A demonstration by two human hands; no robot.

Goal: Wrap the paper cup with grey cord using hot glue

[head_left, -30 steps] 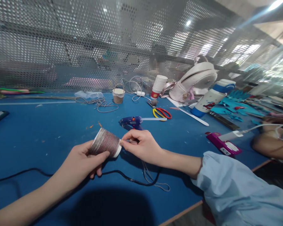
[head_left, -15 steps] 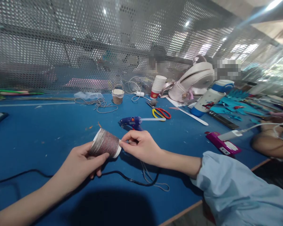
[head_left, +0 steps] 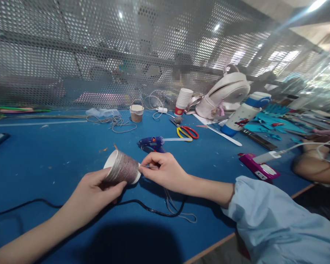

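Observation:
My left hand (head_left: 95,190) grips a white paper cup (head_left: 121,169) wound round with brownish cord, held on its side above the blue table (head_left: 49,157). My right hand (head_left: 165,170) is pinched on the thin cord end at the cup's narrow base. More of the cord (head_left: 178,212) trails down from my right hand onto the table. A blue glue gun (head_left: 151,142) lies just beyond my hands.
A black cable (head_left: 143,206) runs under my hands. Scissors (head_left: 187,132), a stack of paper cups (head_left: 183,101), a small wrapped cup (head_left: 136,113), loose cord (head_left: 118,123), a pink bag (head_left: 225,93), a bottle (head_left: 244,113) and a magenta device (head_left: 257,168) lie further back. Another person's arm (head_left: 315,170) rests at right.
The cup has turned slightly in my left hand, so its open white rim now shows more. Both hands stay in nearly the same place.

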